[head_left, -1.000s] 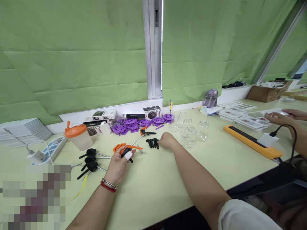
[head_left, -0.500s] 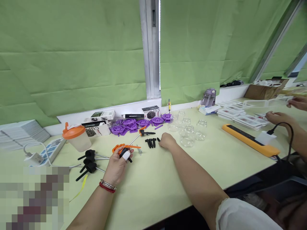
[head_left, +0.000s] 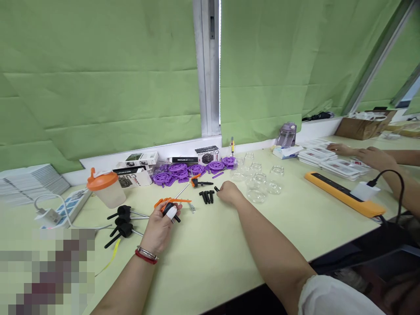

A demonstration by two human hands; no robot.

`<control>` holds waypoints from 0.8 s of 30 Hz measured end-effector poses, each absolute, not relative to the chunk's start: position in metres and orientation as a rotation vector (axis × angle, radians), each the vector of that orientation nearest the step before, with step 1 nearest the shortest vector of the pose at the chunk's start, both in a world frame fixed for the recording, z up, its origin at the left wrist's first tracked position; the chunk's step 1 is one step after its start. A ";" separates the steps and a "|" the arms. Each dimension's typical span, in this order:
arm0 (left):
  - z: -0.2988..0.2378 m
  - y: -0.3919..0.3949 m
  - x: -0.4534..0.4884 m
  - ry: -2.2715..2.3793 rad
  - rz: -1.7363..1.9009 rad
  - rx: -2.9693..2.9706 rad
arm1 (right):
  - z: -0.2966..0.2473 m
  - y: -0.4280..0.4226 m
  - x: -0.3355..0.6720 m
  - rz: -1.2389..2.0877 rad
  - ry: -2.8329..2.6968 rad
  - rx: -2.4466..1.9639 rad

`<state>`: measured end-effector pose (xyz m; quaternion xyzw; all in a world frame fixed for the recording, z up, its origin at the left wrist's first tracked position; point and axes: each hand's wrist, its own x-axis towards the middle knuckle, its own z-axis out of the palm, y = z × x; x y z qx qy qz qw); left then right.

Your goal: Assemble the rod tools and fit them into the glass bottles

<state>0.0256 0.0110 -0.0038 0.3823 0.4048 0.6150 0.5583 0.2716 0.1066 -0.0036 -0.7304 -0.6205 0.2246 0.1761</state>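
My left hand [head_left: 160,229] is closed around a black and orange plastic part [head_left: 168,206], its thumb with a white cover pressed on the black piece. My right hand [head_left: 229,194] pinches a small black peg [head_left: 216,189] just above the table. Beside it lie several similar black pegs [head_left: 207,197] in a row. Small silver screws [head_left: 192,208] lie between my hands. Behind them, an orange and black part [head_left: 198,182] is joined to a thin metal rod [head_left: 183,190]. Several black cup-shaped parts [head_left: 124,225] with rods lie left of my left hand.
Purple plastic wheels [head_left: 177,171] and printed boxes [head_left: 136,175] line the back. Clear glass cups [head_left: 259,181] stand to the right. An orange-lidded cup [head_left: 106,188] is at left. At right, a co-worker's hands [head_left: 370,155] are over white trays [head_left: 341,164], behind an orange power strip [head_left: 344,194].
The black peg in my right hand shows a little more beyond the fingers. My left hand keeps its hold. The co-worker's hands have come left onto the white trays.
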 end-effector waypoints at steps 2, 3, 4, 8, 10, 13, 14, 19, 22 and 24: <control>-0.004 0.011 0.024 0.952 1.460 0.895 | -0.001 0.104 0.270 0.655 -1.774 -1.979; -0.004 0.011 0.024 0.949 1.465 0.893 | 0.000 0.102 0.268 0.666 -1.788 -1.927; -0.004 0.011 0.024 0.942 1.470 0.894 | 0.001 0.099 0.265 0.678 -1.805 -1.871; -0.001 0.011 0.023 0.902 1.519 0.872 | 0.006 0.084 0.244 0.736 -1.907 -1.630; 0.001 0.011 0.023 0.894 1.556 0.846 | 0.006 0.074 0.230 0.783 -1.995 -1.493; 0.002 0.012 0.024 0.887 1.587 0.833 | 0.004 0.058 0.211 0.834 -2.202 -1.281; 0.002 0.012 0.023 0.885 1.592 0.833 | 0.003 0.052 0.205 0.831 -2.265 -1.240; 0.002 0.011 0.023 0.880 1.600 0.853 | 0.002 0.031 0.189 0.795 -2.394 -1.230; 0.003 0.010 0.024 0.871 1.597 0.857 | 0.002 0.028 0.184 0.783 -2.376 -1.247; 0.004 0.010 0.024 0.861 1.592 0.859 | 0.001 0.028 0.182 0.774 -2.351 -1.256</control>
